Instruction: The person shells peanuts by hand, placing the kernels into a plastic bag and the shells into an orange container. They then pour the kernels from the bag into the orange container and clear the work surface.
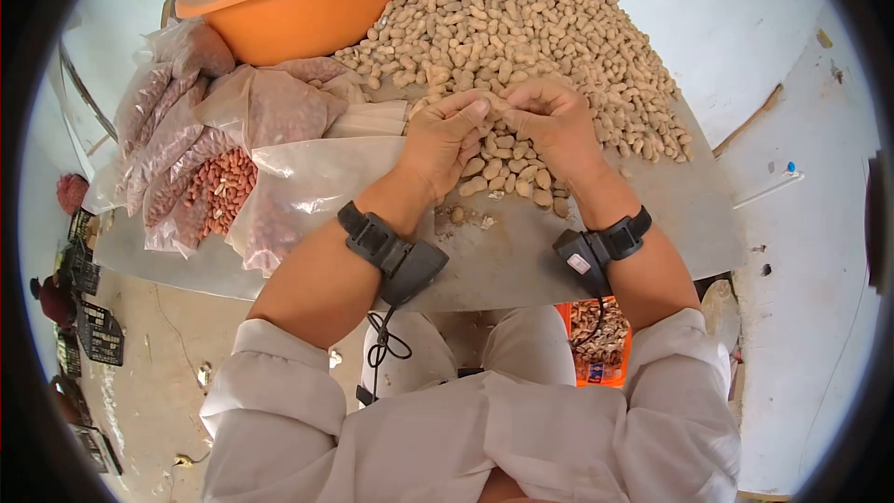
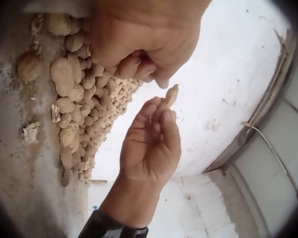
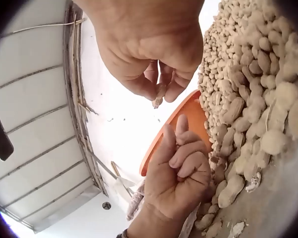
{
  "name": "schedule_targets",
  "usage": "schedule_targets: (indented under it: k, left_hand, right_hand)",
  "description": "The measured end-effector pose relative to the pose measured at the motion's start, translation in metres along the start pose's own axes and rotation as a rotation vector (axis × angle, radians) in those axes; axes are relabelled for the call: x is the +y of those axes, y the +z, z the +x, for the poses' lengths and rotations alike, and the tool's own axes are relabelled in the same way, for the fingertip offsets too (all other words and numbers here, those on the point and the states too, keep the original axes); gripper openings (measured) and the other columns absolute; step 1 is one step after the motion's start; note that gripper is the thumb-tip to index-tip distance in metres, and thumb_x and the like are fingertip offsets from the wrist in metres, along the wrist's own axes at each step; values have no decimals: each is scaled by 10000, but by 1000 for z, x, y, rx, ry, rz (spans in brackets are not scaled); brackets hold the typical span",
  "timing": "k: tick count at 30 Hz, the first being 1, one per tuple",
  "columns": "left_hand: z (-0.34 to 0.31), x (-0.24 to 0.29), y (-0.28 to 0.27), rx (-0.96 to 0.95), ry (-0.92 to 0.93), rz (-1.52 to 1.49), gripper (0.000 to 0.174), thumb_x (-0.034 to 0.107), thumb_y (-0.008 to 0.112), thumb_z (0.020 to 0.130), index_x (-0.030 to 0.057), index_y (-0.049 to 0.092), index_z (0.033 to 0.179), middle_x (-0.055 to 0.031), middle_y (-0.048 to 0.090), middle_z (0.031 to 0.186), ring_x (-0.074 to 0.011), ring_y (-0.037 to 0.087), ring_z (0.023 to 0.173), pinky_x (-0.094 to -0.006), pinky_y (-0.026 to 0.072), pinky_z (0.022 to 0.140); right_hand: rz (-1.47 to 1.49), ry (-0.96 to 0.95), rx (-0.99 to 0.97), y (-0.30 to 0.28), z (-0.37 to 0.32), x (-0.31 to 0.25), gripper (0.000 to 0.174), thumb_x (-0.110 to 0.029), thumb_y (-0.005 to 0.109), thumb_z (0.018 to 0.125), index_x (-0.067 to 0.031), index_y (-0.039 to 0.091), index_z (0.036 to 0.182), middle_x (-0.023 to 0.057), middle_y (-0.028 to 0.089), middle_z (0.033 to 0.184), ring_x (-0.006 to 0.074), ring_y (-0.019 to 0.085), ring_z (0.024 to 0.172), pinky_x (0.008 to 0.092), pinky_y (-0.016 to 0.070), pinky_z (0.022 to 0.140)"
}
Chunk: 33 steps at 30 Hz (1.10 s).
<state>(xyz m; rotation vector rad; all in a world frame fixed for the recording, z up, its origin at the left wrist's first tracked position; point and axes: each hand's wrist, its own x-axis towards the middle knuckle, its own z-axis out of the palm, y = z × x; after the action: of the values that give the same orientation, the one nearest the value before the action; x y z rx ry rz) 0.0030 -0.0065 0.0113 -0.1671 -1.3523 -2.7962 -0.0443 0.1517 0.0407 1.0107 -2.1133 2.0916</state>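
My right hand (image 1: 559,126) pinches an unshelled peanut (image 2: 170,98) between thumb and fingertips, with one tip of the pod sticking out. In the right wrist view the peanut's end (image 3: 158,102) points down from those fingertips. Close beside it is my left hand (image 1: 436,142), its fingers curled towards the palm and its thumb and index fingertips near the pod. Nothing shows in the left hand's grip; its palm is partly hidden. Both hands are over the near edge of a large peanut heap (image 1: 531,28) on the grey table (image 1: 521,261).
An orange basin (image 1: 307,9) stands behind clear bags (image 1: 270,107) at the left. Red kernels (image 1: 223,188) show in one open bag. Shell bits (image 1: 487,222) lie on the table near me. Below its edge, an orange container (image 1: 610,374) holds shells.
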Motion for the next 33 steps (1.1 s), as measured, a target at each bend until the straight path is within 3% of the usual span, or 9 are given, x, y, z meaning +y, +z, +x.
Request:
schedule_targets:
  k: [5, 11, 20, 33]
  left_hand:
    - [0, -5, 0, 23, 77, 178, 200, 133, 589, 866, 5, 606, 1018, 16, 575, 753, -23, 359, 493, -154, 283, 428]
    - [-1, -7, 6, -13, 123, 364, 140, 102, 576, 866, 12, 609, 968, 35, 554, 718, -9, 345, 497, -150, 264, 436]
    - [-1, -12, 5, 15, 86, 304, 59, 62, 551, 863, 18, 590, 856, 66, 459, 633, -12, 334, 495, -154, 249, 439]
    - [1, -17, 11, 87, 13, 171, 84, 96, 581, 860, 18, 608, 841, 61, 446, 587, -22, 334, 452, -177, 251, 402]
  right_hand:
    - [10, -5, 47, 4, -8, 7, 123, -40, 633, 777, 27, 615, 879, 38, 622, 780, 76, 566, 667, 209, 466, 592]
    - [-75, 109, -80, -1, -14, 12, 193, -143, 600, 803, 30, 638, 878, 46, 609, 717, 73, 535, 625, 222, 443, 563]
    - [-510, -187, -23, 5, -16, 22, 194, -158, 596, 752, 15, 630, 834, 188, 602, 733, 341, 585, 677, 384, 455, 620]
    - [-494, -144, 36, 5, -14, 23, 166, -174, 568, 761, -20, 628, 740, 174, 570, 638, 328, 569, 603, 376, 449, 569]
